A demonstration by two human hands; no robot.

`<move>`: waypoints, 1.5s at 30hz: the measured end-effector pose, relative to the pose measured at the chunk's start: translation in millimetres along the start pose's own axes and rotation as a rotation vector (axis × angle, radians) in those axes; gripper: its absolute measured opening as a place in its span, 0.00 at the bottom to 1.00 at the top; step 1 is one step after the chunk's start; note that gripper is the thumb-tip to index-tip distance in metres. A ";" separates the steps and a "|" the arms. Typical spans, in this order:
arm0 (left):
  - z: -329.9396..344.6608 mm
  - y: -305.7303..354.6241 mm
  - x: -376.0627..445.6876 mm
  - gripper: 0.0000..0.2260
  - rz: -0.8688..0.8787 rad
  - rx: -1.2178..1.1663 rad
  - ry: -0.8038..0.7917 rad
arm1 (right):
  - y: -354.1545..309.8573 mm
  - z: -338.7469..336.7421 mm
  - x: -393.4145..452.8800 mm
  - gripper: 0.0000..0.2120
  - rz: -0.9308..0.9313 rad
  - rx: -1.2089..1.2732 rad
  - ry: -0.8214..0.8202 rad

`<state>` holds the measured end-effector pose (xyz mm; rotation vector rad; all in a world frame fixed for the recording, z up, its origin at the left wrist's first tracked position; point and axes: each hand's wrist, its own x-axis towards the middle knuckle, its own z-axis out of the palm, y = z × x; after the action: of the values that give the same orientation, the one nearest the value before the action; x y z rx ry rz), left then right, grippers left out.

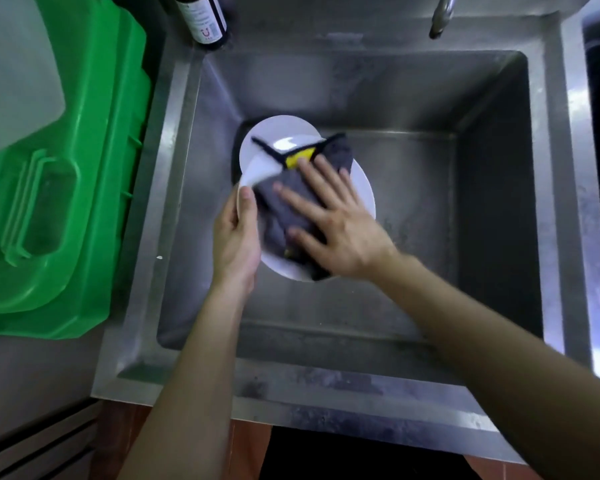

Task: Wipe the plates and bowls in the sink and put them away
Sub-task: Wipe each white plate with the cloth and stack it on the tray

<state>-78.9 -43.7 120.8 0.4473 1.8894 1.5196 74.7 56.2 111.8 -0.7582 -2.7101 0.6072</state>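
Steel sink (pixel 492 174) beside green bin (pixel 94 188)

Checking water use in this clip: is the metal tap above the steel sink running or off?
Off. No water falls from the metal tap into the steel sink.

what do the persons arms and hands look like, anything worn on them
Both forearms are bare as far as the frame shows, with no sleeves in view. The left hand and right hand wear no gloves, and no rings, watch or bracelets show on either. The nails look short and unpainted. No markings are visible.
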 end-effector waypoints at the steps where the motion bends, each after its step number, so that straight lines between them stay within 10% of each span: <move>1: 0.0 -0.8 -3.1 0.21 0.001 0.012 -0.041 | 12.5 -3.2 15.6 0.32 0.068 -0.028 0.016; 10: -7.0 32.3 -1.9 0.11 -0.057 -0.121 0.209 | -40.9 -12.4 -37.4 0.36 0.570 0.278 -0.089; 19: 16.5 62.4 -41.7 0.21 -0.001 0.113 -0.074 | 10.8 -45.3 8.8 0.32 0.434 0.029 -0.024; 29: 21.4 104.6 -22.4 0.15 -0.091 -0.007 -0.003 | -26.7 -63.8 -59.3 0.29 -0.008 0.075 -0.029; 37: 25.4 125.4 -41.2 0.14 -0.033 0.291 -0.258 | 49.0 -104.6 -2.3 0.35 0.633 0.501 0.175; 45: 48.3 172.8 -26.6 0.37 -0.322 0.009 -0.350 | 39.0 -80.8 -32.0 0.12 1.099 1.133 0.467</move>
<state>-50.9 20.4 288.2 0.3650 1.6050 1.1395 146.6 95.2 160.6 -1.6142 -0.9867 1.6434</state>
